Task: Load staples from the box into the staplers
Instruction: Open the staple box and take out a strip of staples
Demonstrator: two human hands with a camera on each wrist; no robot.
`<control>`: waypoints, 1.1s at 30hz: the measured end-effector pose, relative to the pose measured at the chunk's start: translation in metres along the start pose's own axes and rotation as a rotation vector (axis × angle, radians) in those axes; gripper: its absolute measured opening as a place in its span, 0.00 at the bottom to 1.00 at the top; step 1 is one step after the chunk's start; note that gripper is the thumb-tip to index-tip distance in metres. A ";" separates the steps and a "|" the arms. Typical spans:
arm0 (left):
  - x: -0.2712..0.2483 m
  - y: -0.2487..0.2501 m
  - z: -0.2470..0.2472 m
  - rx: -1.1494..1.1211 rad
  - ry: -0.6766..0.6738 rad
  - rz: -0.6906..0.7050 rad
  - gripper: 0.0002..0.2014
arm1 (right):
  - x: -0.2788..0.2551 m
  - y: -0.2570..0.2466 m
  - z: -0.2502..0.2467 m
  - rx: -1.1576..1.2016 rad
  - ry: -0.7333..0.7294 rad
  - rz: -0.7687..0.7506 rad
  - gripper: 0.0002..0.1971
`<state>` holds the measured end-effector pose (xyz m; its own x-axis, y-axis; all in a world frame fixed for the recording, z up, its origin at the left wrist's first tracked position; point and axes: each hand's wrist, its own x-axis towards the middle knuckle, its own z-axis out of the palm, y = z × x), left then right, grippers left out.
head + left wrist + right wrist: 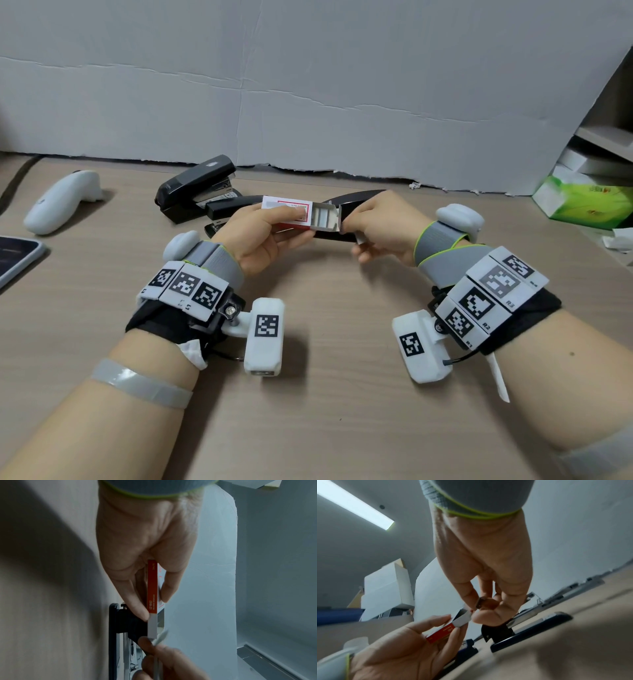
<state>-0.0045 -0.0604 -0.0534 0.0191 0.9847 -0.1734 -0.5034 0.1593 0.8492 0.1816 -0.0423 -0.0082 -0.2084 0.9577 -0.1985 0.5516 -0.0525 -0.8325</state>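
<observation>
Staplers (197, 186) lie at the desk's (325, 394) left-centre, unloaded as far as shows. Left hand (260, 236) pinches the staple box (291, 214), its tray slid out. Right hand (380, 228) pinches a staple strip (482, 602) beside the tray; loading has barely begun.

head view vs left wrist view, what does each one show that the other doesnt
Only the head view shows the closed black stapler, the white controller, the green tissue box and the box's white top with its inner tray slid out. Only the left wrist view shows the box's red side and the staple strip that the right hand pinches. Both show the left hand holding the staple box, the right hand at its open end, and the opened stapler beneath.
</observation>
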 end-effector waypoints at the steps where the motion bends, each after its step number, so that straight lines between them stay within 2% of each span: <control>1: -0.001 0.000 0.001 0.001 -0.010 -0.012 0.06 | -0.001 0.001 0.001 0.018 -0.024 -0.008 0.03; 4: -0.004 0.001 0.004 0.015 -0.013 -0.033 0.07 | -0.001 0.001 0.002 0.059 -0.044 -0.039 0.08; 10: -0.004 0.004 0.000 0.111 0.024 -0.025 0.04 | 0.000 0.001 0.002 0.222 -0.085 -0.030 0.07; 15: -0.007 0.002 0.004 0.205 -0.026 -0.039 0.09 | 0.002 0.003 0.004 0.222 -0.058 -0.001 0.07; 18: -0.009 0.003 0.008 0.194 -0.053 -0.062 0.07 | 0.003 0.003 0.007 0.235 -0.069 0.006 0.10; 22: -0.009 0.005 0.007 0.168 -0.014 -0.063 0.10 | 0.003 0.003 0.006 0.276 -0.090 0.002 0.08; 27: -0.008 0.000 0.009 0.290 0.032 0.031 0.13 | 0.006 0.003 0.009 0.217 -0.070 -0.024 0.08; 33: -0.005 0.002 -0.001 0.441 0.007 0.014 0.16 | 0.008 0.003 0.004 0.128 -0.039 -0.031 0.09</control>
<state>-0.0069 -0.0647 -0.0514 0.0086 0.9867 -0.1624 -0.0870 0.1625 0.9829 0.1782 -0.0356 -0.0147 -0.2563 0.9479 -0.1891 0.4375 -0.0607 -0.8972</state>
